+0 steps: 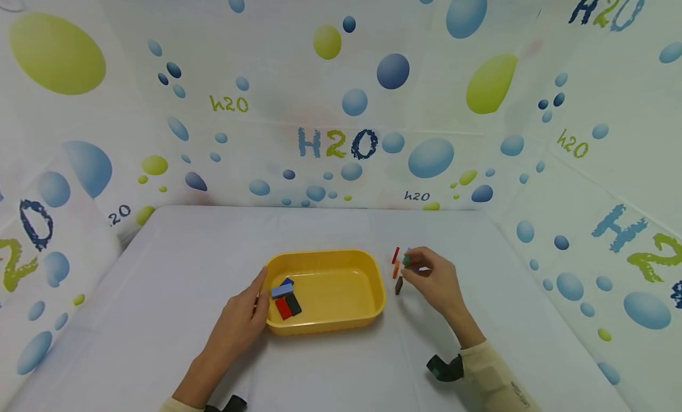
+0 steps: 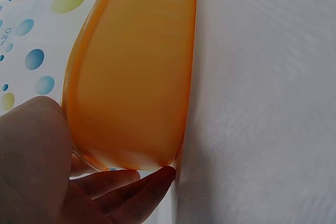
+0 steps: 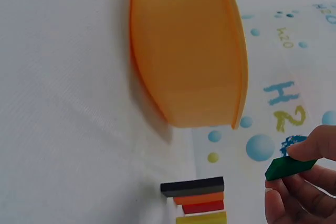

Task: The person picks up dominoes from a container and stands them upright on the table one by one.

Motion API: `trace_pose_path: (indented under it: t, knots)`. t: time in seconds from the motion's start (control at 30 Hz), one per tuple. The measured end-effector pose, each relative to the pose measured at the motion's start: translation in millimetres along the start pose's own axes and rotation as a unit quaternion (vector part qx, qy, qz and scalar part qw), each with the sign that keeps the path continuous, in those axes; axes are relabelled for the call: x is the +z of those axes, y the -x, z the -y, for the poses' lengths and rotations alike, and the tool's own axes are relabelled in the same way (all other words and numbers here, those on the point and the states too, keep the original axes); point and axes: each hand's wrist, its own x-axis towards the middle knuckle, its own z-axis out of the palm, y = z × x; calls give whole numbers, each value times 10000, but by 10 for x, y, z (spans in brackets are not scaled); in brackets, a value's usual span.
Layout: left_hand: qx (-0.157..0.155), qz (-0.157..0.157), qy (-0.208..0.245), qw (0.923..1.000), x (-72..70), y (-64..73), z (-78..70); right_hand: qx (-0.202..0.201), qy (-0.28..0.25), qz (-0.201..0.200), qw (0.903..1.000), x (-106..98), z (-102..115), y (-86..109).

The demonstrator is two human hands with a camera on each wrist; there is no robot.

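Note:
My left hand (image 1: 242,317) grips the left end of a yellow plastic tray (image 1: 330,327), its fingers against the end wall in the left wrist view. My right hand (image 1: 434,279) is just beyond the tray's right end. Between thumb and fingers it pinches a small flat green block (image 3: 289,167), raised off the table. Below that hand, in the right wrist view, a black block (image 3: 191,187), an orange block (image 3: 199,199), a red block (image 3: 203,208) and a yellow block (image 3: 202,217) stand on edge in a row.
Inside the tray, at its left, lie a red block (image 1: 283,308), a dark block (image 1: 292,303), a light blue block (image 1: 281,290) and a darker blue block (image 1: 288,281). A white cloth (image 1: 341,376) covers the table; a printed curtain (image 1: 277,57) hangs behind.

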Motion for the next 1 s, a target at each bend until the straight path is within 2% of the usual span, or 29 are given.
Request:
trace_pose_path:
  t: [0.37, 1.0]
  knots:
    - [40, -21, 5, 10000, 1, -1, 2, 581, 197, 262, 9978, -13, -149, 52]
    - [-8, 23, 4, 10000, -9, 6, -9, 710, 353, 515, 9955, 104, -382, 94]
